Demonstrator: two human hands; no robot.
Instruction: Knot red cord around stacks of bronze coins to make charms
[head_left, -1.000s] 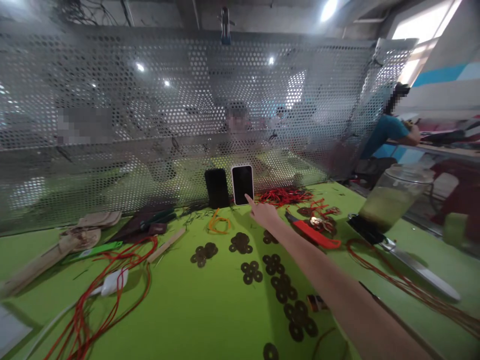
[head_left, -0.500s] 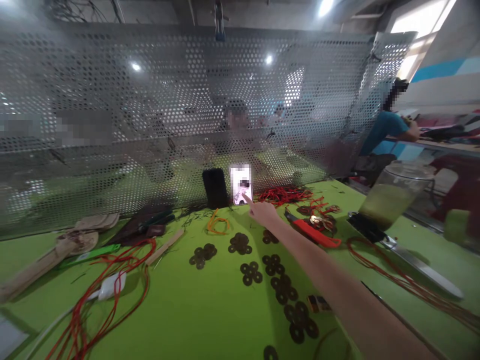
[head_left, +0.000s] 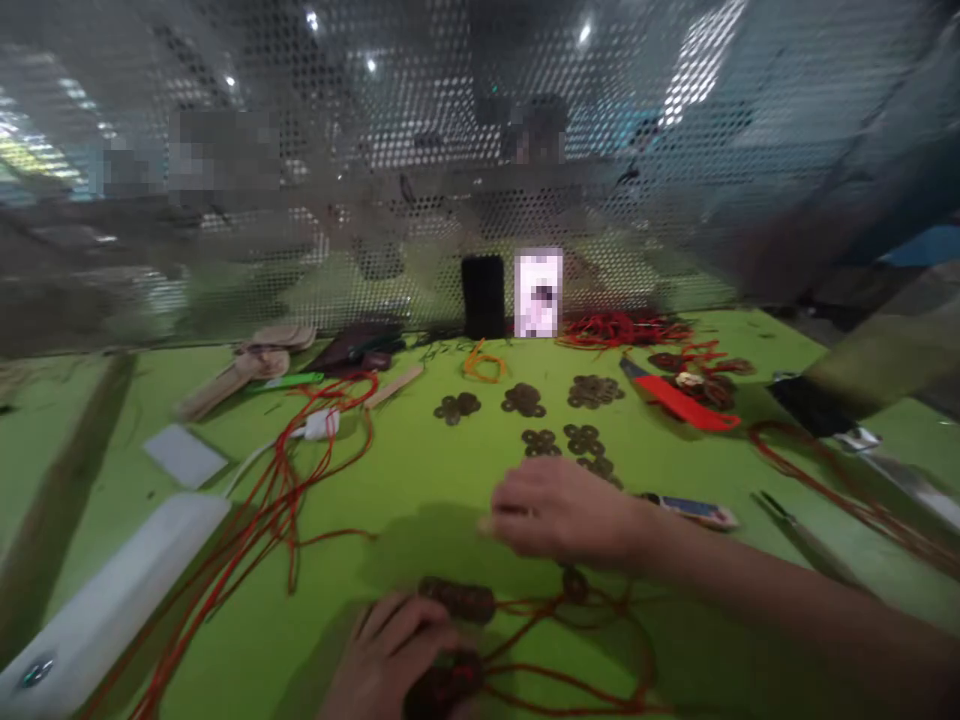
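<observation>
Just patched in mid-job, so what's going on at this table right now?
A person works bare-handed. Their left-hand grip curls over dark bundles with red cord running from them; blur hides how firmly they are held. The right-hand grip is over the green table, fingers curled, with nothing clearly visible in it. Beyond it lie clusters of dark coin-like discs, and a lit phone stands upright by the mesh screen.

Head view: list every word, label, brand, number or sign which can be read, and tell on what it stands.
None can be read.
Lit screen: pixelated, unreadable.
Small blue-and-white item: any print too blurred.
Green strip: any print too small.
Coin-like discs: any markings too small.
</observation>
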